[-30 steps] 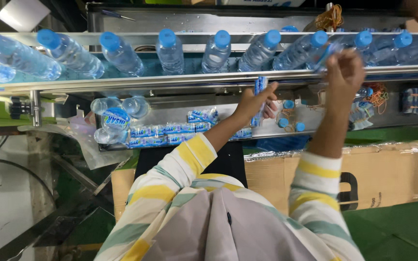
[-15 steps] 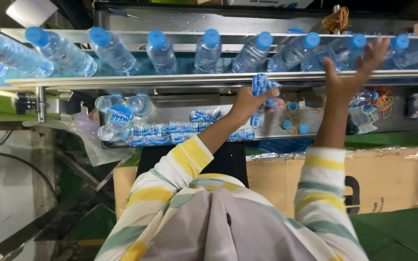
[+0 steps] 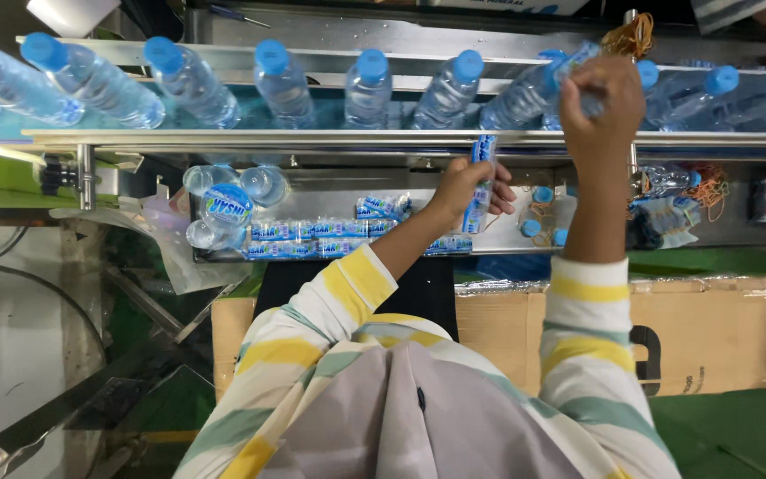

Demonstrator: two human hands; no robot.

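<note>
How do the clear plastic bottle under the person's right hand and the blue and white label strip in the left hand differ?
The clear plastic bottle with a blue cap is a rounded, see-through container; the blue and white label strip is flat, thin and printed. The bottle lies on the metal conveyor in a row of bottles, gripped by the right hand; the strip is pinched upright by the left hand, below the conveyor. Both show blue.

Blue/white labels point(image 3: 321, 239) on shelf; brown carton point(image 3: 720, 333) below.

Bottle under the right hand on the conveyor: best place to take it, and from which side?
Judging by its pose, take the bottle around the clear body, just below the blue cap. It lies tilted among close neighbours, so come from the near rail, as the right hand does. The left hand holds a label strip.
</note>
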